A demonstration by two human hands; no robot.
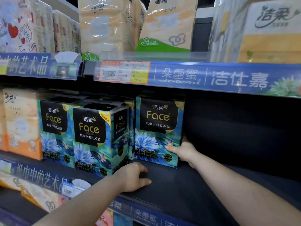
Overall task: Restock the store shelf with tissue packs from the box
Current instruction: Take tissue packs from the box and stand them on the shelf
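Note:
A blue-green "Face" tissue pack [158, 129] stands upright on the dark middle shelf [187, 181], set back from the edge. My right hand [183, 150] grips its lower right corner, thumb on the front face and fingers behind the side. Two more "Face" packs [91, 139] [54, 128] stand to its left, nearer the shelf edge. My left hand [134, 176] rests on the shelf surface beside the front pack's right bottom corner, fingers loosely curled and holding nothing. The box is not in view.
Orange and cream tissue packs [22, 124] fill the shelf's left end. The upper shelf [179, 74], with its price label strip, holds tall beige packs [167, 25]. The middle shelf is dark and bare to the right of my right hand. More packs lie on the shelf below [40, 196].

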